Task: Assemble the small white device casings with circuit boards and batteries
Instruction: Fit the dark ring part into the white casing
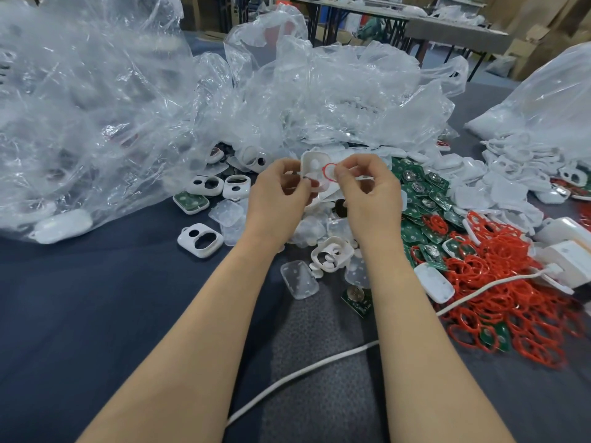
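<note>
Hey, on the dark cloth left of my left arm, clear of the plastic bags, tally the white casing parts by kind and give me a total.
Empty white two-hole casing fronts: 3
White casing half holding a green circuit board: 1
Total: 4
</note>
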`<control>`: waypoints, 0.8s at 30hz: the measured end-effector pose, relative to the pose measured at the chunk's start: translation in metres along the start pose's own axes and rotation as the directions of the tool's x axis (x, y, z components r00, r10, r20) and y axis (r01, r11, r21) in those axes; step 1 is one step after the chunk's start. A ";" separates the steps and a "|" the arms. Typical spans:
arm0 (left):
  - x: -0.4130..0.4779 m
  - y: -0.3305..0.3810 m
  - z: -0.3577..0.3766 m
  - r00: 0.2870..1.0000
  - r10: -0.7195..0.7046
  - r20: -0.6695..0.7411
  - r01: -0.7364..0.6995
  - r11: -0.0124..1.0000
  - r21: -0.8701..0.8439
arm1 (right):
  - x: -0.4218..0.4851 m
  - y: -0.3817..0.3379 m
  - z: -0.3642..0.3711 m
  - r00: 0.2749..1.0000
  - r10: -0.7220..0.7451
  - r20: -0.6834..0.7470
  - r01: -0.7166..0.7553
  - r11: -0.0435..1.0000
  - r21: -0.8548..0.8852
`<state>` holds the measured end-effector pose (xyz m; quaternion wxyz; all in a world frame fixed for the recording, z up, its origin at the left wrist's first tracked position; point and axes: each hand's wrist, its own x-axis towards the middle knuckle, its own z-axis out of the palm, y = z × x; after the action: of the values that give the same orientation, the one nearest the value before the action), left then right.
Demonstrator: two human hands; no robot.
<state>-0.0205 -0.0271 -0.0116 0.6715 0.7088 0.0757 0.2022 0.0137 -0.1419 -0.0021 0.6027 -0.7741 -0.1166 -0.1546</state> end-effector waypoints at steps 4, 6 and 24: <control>0.004 -0.004 -0.004 0.994 0.009 -0.108 0.003 0.994 0.107 | 0.000 -0.004 -0.006 0.991 0.127 0.038 -0.132 0.964 0.230; 0.002 -0.003 -0.004 0.983 0.115 -0.146 -0.077 0.966 0.247 | 0.000 -0.006 -0.007 0.973 0.200 0.117 -0.228 0.920 0.319; 0.005 0.002 -0.004 0.946 -0.318 0.067 0.323 0.896 -0.305 | 0.003 -0.001 -0.004 0.996 0.058 0.074 -0.058 0.998 0.005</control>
<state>-0.0177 -0.0218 -0.0082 0.7996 0.5732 0.1530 0.0928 0.0155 -0.1452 0.0004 0.6050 -0.7802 -0.1167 -0.1080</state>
